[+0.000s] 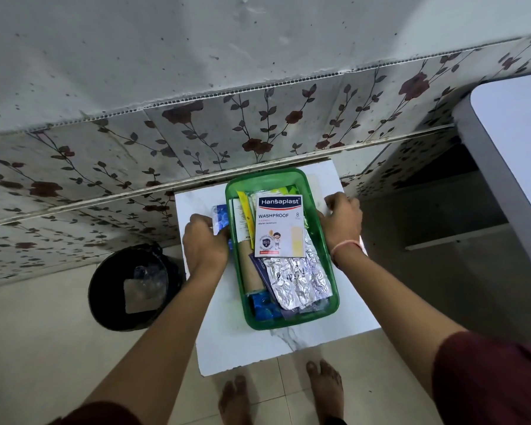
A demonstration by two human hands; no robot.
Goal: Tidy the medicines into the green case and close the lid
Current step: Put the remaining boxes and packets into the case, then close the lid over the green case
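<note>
The green case lies open on a small white table. It holds a Hansaplast plaster packet, silver foil strips, a yellow sachet, a beige roll and a blue pack. My left hand sits just left of the case, closed on a blue blister pack outside the rim. My right hand rests against the case's right rim with its fingers curled down on the table; what it grips is hidden. I see no clear lid.
A black bin with clear plastic inside stands on the floor left of the table. A floral-tiled wall runs right behind it. A white counter edge rises at the right. My bare feet are below the table's near edge.
</note>
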